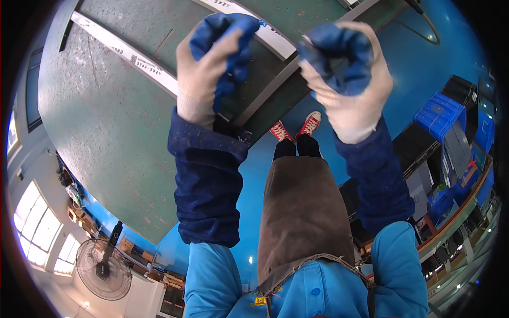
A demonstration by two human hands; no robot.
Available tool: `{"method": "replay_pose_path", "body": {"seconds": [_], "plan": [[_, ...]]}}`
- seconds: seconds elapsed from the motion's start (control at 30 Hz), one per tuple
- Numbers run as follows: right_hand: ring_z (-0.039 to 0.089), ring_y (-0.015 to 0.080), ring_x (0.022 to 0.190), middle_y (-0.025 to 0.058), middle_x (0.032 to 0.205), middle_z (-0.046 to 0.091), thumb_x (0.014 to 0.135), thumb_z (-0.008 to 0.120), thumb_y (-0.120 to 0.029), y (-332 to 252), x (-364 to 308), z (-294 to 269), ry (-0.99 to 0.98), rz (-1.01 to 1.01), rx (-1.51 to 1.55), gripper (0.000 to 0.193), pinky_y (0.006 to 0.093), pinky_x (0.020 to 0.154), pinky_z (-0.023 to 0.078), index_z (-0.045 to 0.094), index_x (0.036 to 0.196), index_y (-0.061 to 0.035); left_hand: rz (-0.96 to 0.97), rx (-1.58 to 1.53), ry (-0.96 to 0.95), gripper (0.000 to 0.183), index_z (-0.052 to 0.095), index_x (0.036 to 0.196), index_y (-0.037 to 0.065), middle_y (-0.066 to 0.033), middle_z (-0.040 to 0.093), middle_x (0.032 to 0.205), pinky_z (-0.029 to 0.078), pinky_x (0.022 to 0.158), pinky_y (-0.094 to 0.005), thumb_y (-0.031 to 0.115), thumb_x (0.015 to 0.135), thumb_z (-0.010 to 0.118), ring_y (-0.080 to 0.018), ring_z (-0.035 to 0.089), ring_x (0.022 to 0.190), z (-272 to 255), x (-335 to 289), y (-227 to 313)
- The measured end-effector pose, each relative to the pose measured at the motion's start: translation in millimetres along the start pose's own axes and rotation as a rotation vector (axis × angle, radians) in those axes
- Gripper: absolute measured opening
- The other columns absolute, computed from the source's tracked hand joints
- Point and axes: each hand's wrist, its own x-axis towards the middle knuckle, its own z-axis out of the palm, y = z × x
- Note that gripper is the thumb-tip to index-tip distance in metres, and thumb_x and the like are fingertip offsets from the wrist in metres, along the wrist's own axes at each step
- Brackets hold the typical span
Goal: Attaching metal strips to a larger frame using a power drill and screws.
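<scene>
Both of my hands wear white gloves with blue coated palms and fingers. My left hand [212, 66] is raised over the green table, its fingers curled into a pinch. A tiny blue bit [262, 23] shows at its fingertips, too small to name. My right hand [350, 74] is held up beyond the table edge, thumb and fingers curled into a ring. Something thin and pale [306, 38] sticks out at its fingertips; I cannot make out what it is. Below the hands, a white bar [278, 43] and a longer white strip [114, 45] lie on the green table [106, 143].
A grey metal bar [265, 95] runs along the table's near edge. Blue crates [440, 114] and dark boxes stand at the right. A standing fan [103, 267] is at the lower left. A hose [432, 32] loops over the blue floor at the upper right.
</scene>
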Motion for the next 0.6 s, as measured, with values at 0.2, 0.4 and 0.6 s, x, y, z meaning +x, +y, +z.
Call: {"method": "replay_pose_path", "body": {"seconds": [0.2, 0.4, 0.6], "plan": [[0.057, 0.0189, 0.059, 0.0097, 0.085, 0.068, 0.076, 0.073, -0.010, -0.2, -25.3, -13.9, 0.029, 0.030, 0.035, 0.033, 0.0307, 0.062, 0.047, 0.061, 0.107, -0.0100, 0.109, 0.729, 0.101, 0.059, 0.062, 0.120, 0.002, -0.0127, 0.070, 0.094, 0.054, 0.070, -0.0257, 0.013, 0.067, 0.084, -0.0202, 0.067, 0.077, 21.1, -2.5, 9.3], [0.062, 0.0193, 0.068, 0.0023, 0.090, 0.069, 0.059, 0.083, -0.006, -2.1, -16.4, -8.2, -0.029, 0.046, -0.048, 0.053, 0.0320, 0.076, 0.048, 0.062, 0.107, -0.0121, 0.267, 0.943, 0.095, 0.063, 0.064, 0.121, 0.005, -0.0113, 0.071, 0.090, 0.053, 0.072, -0.0239, 0.012, 0.063, 0.087, -0.0187, 0.067, 0.076, 21.9, 1.7, -0.6], [0.063, 0.0196, 0.074, 0.0025, 0.092, 0.068, 0.053, 0.084, -0.008, 2.0, -17.3, -1.6, -0.039, -0.011, -0.128, 0.057, 0.0309, 0.079, 0.048, 0.061, 0.106, -0.0135, 0.173, 1.037, 0.147, 0.059, 0.064, 0.120, 0.005, -0.0103, 0.071, 0.088, 0.053, 0.068, -0.0237, 0.014, 0.066, 0.085, -0.0173, 0.065, 0.070, 21.7, 0.0, -2.5]]}}
